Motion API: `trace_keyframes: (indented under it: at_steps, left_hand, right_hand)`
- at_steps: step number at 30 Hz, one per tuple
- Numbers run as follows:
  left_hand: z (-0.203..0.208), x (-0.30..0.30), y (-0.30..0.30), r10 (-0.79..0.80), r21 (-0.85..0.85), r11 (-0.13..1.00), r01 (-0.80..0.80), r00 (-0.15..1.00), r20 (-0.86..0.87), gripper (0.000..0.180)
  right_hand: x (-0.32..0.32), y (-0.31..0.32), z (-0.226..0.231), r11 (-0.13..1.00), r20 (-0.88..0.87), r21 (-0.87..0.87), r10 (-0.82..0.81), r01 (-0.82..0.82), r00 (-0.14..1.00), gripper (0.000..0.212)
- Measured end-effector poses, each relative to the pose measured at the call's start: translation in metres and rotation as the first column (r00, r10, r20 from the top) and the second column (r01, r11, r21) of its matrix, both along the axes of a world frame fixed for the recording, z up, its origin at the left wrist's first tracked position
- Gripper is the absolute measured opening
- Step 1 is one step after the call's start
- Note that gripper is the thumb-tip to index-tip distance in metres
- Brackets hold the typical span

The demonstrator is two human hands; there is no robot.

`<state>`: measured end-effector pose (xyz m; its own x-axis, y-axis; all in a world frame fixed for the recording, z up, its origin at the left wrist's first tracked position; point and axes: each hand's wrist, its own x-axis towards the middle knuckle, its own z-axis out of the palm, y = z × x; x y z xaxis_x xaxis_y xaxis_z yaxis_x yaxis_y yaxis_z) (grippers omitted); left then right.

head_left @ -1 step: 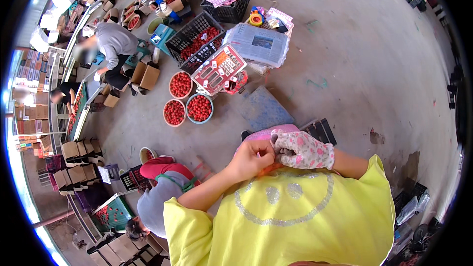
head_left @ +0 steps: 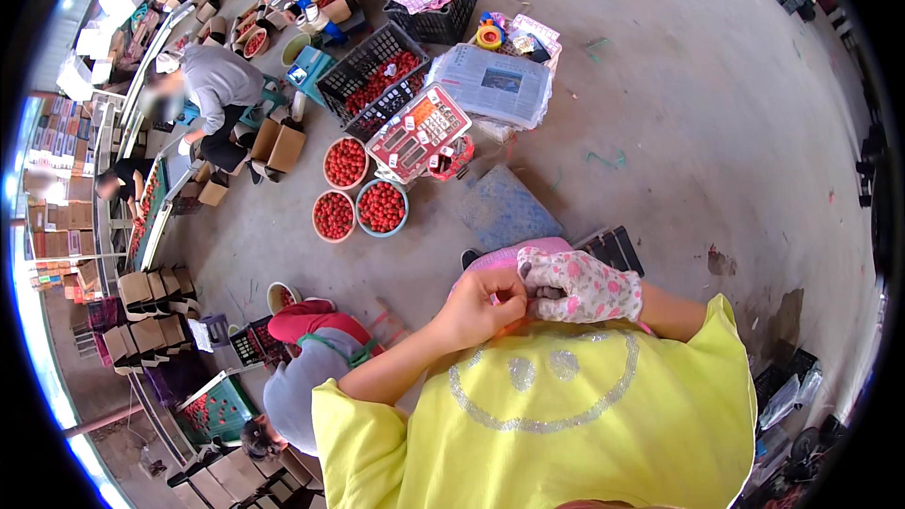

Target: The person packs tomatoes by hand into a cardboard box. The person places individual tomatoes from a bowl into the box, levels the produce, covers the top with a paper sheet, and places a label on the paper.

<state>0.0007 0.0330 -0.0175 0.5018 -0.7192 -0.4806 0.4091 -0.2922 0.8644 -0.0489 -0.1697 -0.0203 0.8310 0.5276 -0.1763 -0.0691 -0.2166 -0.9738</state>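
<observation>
My bare left hand point(head_left: 479, 304) is held in front of my yellow shirt, its thumb and fingers curled into a pinch. Beside it, touching or nearly so, my right hand point(head_left: 582, 288) wears a white glove with pink flowers, and its fingers are bent together too. Whatever lies between the fingertips is hidden or too small to name. A bit of something orange point(head_left: 512, 327) shows just under the left hand. Beyond both hands, pink cloth point(head_left: 514, 253) covers my lap.
Ahead stand a red-faced weighing scale point(head_left: 418, 135), several tubs of small red fruit point(head_left: 383, 207), a black crate point(head_left: 372, 80) and stacked newspapers point(head_left: 495, 85). A blue-grey board point(head_left: 509, 207) lies nearer. Co-workers sit at left, one point(head_left: 316, 382) close by my left arm.
My gloved right hand has shifted very slightly and its fingers have turned a little; both hands stay together in the same place.
</observation>
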Motion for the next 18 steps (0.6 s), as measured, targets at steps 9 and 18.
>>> trace_keyframes:
  at_steps: [9,18]
  left_hand:
    - [0.001,-0.001,-0.002,-0.047,0.102,0.993,0.052,0.998,-0.052,0.011]
    - [-0.015,0.008,0.003,0.213,0.075,0.977,-0.200,0.884,-0.415,0.010]
  right_hand:
    - [-0.017,0.011,-0.034,0.986,0.618,-0.101,-0.046,0.137,0.785,0.026]
    - [-0.016,0.005,-0.046,0.963,0.709,-0.088,-0.118,0.254,0.695,0.025]
